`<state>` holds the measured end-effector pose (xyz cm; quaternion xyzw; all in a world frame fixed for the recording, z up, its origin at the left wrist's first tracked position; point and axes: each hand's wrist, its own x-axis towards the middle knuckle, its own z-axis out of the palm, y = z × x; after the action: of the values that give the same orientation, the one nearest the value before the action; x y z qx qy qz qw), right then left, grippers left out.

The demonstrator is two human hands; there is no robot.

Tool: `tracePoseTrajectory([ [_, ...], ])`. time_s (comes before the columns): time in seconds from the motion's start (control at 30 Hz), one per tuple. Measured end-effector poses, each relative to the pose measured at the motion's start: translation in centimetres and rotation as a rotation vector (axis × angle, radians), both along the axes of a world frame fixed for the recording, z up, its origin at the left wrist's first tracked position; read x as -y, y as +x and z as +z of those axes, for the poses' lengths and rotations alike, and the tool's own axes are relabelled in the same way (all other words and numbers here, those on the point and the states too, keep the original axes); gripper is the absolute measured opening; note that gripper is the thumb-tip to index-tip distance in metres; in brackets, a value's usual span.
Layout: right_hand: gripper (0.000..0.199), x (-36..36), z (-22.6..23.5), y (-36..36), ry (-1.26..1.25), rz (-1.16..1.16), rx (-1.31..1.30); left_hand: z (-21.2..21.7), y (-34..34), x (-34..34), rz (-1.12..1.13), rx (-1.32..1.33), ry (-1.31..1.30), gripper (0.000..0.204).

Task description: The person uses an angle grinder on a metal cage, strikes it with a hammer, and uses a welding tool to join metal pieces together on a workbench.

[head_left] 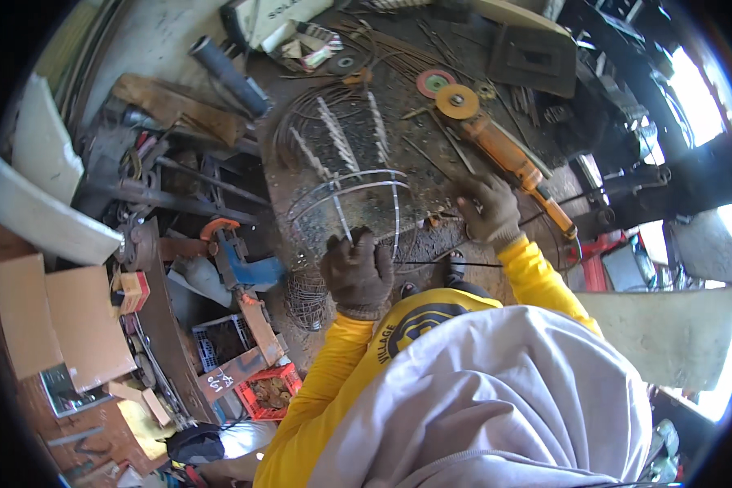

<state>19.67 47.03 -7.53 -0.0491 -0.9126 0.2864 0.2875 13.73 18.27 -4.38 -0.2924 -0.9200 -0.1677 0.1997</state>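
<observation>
Brown-gloved, my left hand (358, 272) seems to be clamping one near rod of the pale metal frame (354, 167), which is stretching out just ahead of that grip, over the worktable (431, 185). Whether its far twisted bars are resting on the surface, I cannot tell. My right hand (490, 210) is hanging with fingers apart, seemingly holding nothing, just beside the angle grinder (503, 146) lying ahead of it. With only one hand gripping, the frame could be swivelling or tipping if something were nudging its far end. I am seeing no guard around the grinder's disc (457, 102), so an accidental start could be snagging my glove or flinging the loose rods (427, 156) lying between my hands and that disc.
</observation>
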Motion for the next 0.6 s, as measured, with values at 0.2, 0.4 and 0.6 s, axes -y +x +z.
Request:
tracePoseTrajectory([
  [0.2,0.035,5.0,-4.2,6.6,-0.048,-0.136,0.078,-1.5,0.0,-0.3,-0.047,-0.069,0.067,0.037],
  [0.4,0.036,3.8,-9.5,9.2,-0.294,-0.003,0.455,-0.9,0.0,-0.2,-0.032,-0.075,0.091,0.036],
  [0.6,0.038,0.8,-13.3,10.8,-0.319,0.045,0.815,-1.8,-0.1,-0.1,-0.001,-0.111,0.053,0.035],
])
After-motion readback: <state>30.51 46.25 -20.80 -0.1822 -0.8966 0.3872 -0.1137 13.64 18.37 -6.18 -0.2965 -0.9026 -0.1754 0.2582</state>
